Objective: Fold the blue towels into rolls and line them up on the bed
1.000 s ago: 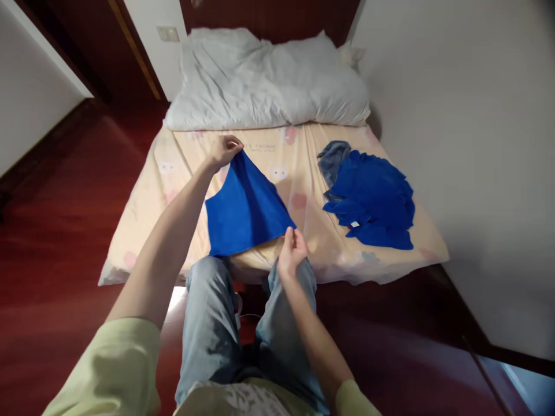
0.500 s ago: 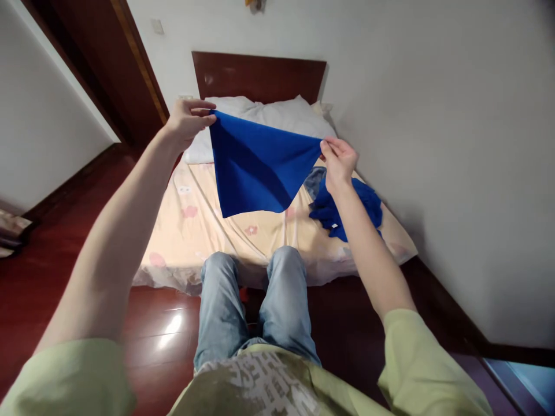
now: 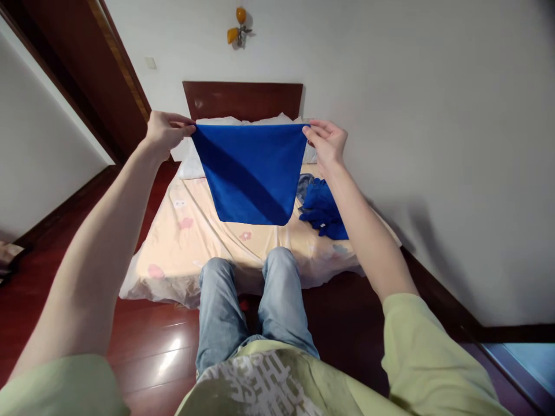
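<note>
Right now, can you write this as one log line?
left hand: pinches flat blue cloth, upper left corner | right hand: pinches upper right corner | cloth: spread between hands | crumpled blue fabric pile: on peach printed bedsheet

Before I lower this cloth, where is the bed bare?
Bare sheet shows between its left edge and the held blue cloth, and from there toward the knees. Crowded: the blue pile at right, white bedding at the far end.

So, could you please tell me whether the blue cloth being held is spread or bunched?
Spread: left hand and right hand pinch the blue cloth by its top corners, the edge straight between them.
</note>
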`<state>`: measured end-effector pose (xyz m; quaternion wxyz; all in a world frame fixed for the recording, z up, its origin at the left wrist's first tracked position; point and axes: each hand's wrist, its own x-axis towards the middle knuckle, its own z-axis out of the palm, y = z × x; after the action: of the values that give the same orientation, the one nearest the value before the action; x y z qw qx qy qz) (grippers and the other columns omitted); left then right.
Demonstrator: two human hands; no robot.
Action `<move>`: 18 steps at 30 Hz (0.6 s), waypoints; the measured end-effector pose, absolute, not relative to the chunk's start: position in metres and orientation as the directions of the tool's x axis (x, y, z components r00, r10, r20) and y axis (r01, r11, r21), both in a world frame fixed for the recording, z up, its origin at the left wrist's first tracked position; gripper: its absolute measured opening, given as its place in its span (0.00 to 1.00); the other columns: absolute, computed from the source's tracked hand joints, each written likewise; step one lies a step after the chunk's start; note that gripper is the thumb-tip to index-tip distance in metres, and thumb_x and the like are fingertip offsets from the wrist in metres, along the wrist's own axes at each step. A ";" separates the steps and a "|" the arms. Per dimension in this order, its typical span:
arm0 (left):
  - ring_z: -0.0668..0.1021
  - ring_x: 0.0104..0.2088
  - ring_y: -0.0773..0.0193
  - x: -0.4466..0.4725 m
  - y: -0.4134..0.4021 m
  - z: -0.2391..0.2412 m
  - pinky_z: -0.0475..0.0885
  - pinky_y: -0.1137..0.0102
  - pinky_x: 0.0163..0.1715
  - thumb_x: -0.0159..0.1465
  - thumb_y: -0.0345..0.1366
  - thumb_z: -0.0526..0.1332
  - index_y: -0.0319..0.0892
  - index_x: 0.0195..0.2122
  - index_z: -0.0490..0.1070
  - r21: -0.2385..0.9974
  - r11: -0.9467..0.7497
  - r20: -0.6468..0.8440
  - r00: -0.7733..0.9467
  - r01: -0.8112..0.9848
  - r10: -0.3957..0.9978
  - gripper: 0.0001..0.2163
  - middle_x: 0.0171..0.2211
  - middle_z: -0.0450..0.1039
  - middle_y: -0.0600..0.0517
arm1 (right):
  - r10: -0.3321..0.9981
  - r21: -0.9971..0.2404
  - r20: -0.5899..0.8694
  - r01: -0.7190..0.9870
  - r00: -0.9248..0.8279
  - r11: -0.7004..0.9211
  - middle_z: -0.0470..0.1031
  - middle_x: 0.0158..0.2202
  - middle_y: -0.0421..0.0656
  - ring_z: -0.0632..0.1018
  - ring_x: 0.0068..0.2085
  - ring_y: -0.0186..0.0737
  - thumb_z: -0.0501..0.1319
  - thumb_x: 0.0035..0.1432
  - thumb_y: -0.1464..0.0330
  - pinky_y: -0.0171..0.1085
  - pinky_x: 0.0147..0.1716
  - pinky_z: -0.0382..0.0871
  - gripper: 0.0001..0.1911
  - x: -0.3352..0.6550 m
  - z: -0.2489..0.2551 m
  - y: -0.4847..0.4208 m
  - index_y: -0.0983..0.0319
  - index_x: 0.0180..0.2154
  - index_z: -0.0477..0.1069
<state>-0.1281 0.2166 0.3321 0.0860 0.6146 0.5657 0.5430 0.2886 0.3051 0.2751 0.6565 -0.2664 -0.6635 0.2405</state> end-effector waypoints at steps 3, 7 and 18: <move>0.74 0.37 0.68 -0.126 0.211 0.337 0.73 0.45 0.57 0.67 0.28 0.71 0.17 0.53 0.76 0.727 -0.310 0.568 -0.281 0.613 0.774 0.18 0.35 0.78 0.45 | 0.662 -0.660 0.750 0.061 -0.007 0.749 0.83 0.48 0.48 0.83 0.54 0.50 0.71 0.59 0.44 0.50 0.52 0.83 0.31 0.287 0.283 0.301 0.61 0.50 0.77; 0.73 0.33 0.71 -0.125 0.203 0.339 0.74 0.47 0.55 0.67 0.28 0.72 0.16 0.52 0.76 0.734 -0.322 0.573 -0.291 0.598 0.766 0.18 0.33 0.77 0.45 | 0.663 -0.662 0.748 0.056 -0.007 0.747 0.83 0.47 0.46 0.83 0.54 0.48 0.72 0.59 0.47 0.48 0.51 0.83 0.27 0.287 0.288 0.298 0.61 0.48 0.77; 0.77 0.35 0.65 -0.133 0.156 0.318 0.73 0.46 0.59 0.63 0.30 0.74 0.32 0.48 0.82 0.858 -0.137 0.290 -0.247 0.495 0.925 0.13 0.33 0.80 0.46 | 0.841 -0.844 0.531 0.017 -0.104 0.536 0.82 0.40 0.41 0.84 0.42 0.40 0.80 0.51 0.56 0.38 0.38 0.83 0.24 0.298 0.271 0.274 0.59 0.44 0.78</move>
<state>-0.1325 0.1561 0.3183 0.2192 0.5731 0.6191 0.4901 0.2977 0.2743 0.2711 0.5834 -0.3280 -0.6538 0.3530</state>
